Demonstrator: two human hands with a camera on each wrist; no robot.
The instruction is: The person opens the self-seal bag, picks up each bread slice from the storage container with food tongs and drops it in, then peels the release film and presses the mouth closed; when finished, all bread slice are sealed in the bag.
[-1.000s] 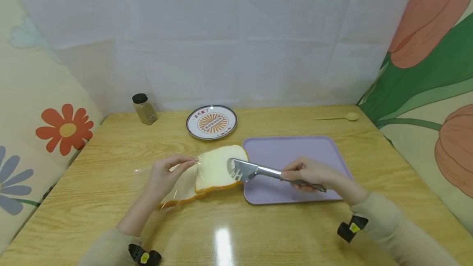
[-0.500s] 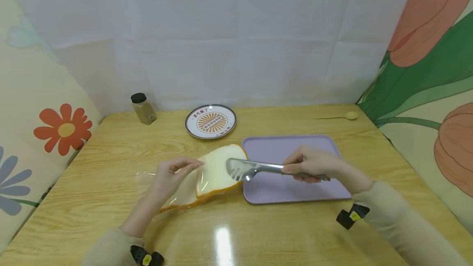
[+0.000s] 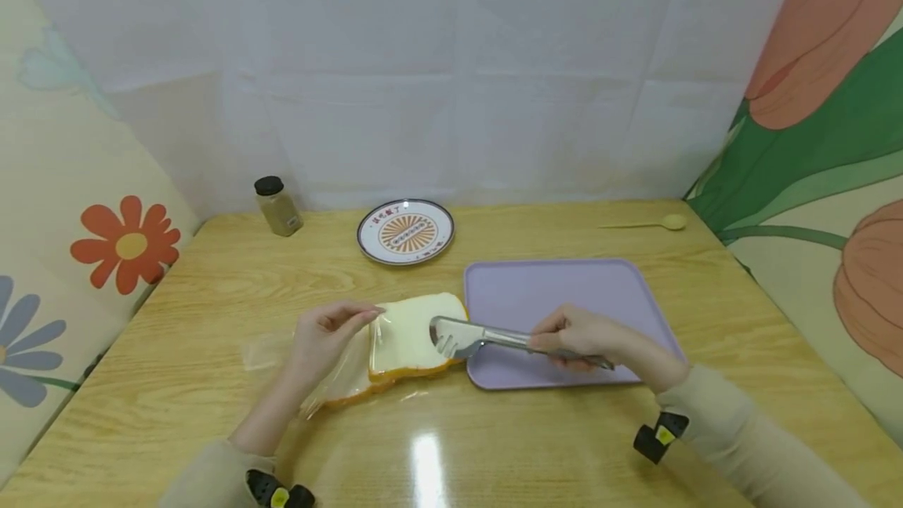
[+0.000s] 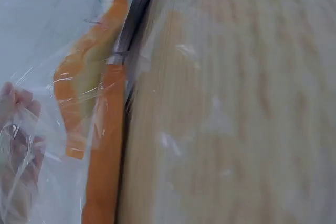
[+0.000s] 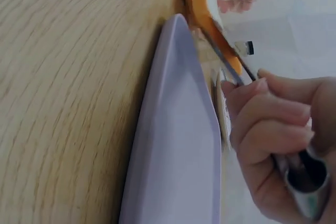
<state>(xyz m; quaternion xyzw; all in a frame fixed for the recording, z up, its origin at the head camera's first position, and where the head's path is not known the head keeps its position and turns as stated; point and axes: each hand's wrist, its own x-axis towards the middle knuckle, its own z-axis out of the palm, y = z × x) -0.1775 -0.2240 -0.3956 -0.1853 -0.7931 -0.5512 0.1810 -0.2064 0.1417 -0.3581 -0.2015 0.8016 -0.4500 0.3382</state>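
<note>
White cloth [image 3: 451, 77] hangs behind a wooden worktop [image 3: 536, 445], with painted flowers on the walls at left and right. On the left, the left hand [image 3: 326, 339] has its thumb and forefinger together, pinching clear wrap [image 3: 268, 351] at the far left corner of the upper bread slice [image 3: 405, 332]. On the right, the right hand [image 3: 582, 335] has its fingers curled round the handle of the metal tongs [image 3: 504, 337], whose two arms lie close together with the right part of that slice between them. These tongs point left and slightly far, their long axis running from near right to far left. That slice lies left of the purple tray [image 3: 585, 288], just beside its rim, its long axis roughly left to right and its orange crust facing near. Its left part overlaps the lower bread slice [image 3: 353, 371], which reaches farther left under the wrap; I cannot tell how much they touch. Along the far side stand a jar [image 3: 278, 210] at left, a plate [image 3: 405, 232] and a spoon [image 3: 673, 222] lying at right
</note>
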